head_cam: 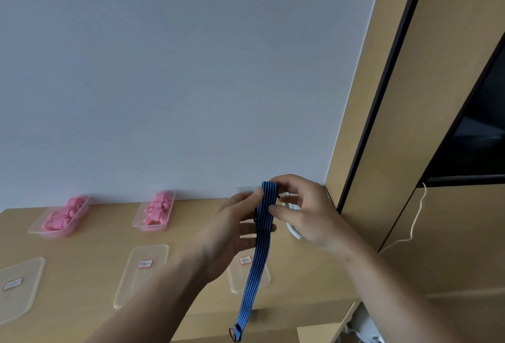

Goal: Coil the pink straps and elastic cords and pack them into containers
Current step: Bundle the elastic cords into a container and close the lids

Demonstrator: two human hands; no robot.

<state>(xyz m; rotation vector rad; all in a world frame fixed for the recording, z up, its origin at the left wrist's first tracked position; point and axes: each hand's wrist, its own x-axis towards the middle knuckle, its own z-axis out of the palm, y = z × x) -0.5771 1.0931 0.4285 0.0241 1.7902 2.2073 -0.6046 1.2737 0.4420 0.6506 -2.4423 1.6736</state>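
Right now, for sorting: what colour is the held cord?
The cord is blue with thin dark lengthwise stripes; head view.

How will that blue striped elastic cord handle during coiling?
The blue cord is likely floppy: its tail hangs limp below the left hand. Probably light: fingers alone hold it. The hook at its end may swing and snag.

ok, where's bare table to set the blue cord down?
Bare table between left tub and middle tub; the strip between those tubs and the left lid and middle lid; the gap between those two lids. Crowded right: left hand and right hand grip the blue cord over the right lid.
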